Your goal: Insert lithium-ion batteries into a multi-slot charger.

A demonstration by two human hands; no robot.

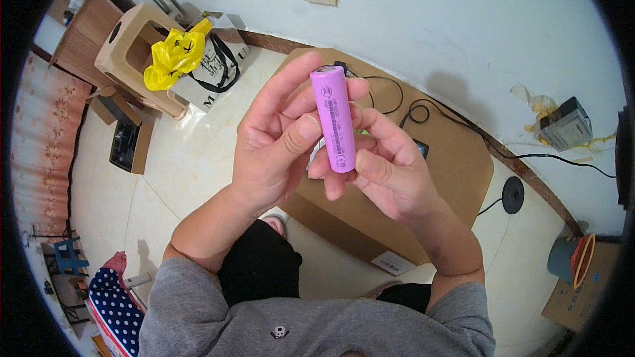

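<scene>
A pink cylindrical battery cell (335, 119) is held up close to the camera, its printed side facing me and its metal end at the top. My left hand (278, 139) grips it from the left, thumb against its side and fingers behind. My right hand (392, 168) pinches it near the lower right with thumb and fingers. Below the hands lies a large cardboard box (446, 198). Partly hidden behind the hands, a small dark device (421, 148) and a black cable (397, 99) rest on the box.
A plastic stool (141, 20) bearing a yellow plastic bag (176, 57) stands at upper left beside a paper bag (223, 54). An open carton (141, 144) is on the floor. At right are a wall outlet with a plugged-in adapter (565, 124), a black disc (513, 195) and a bin (563, 258).
</scene>
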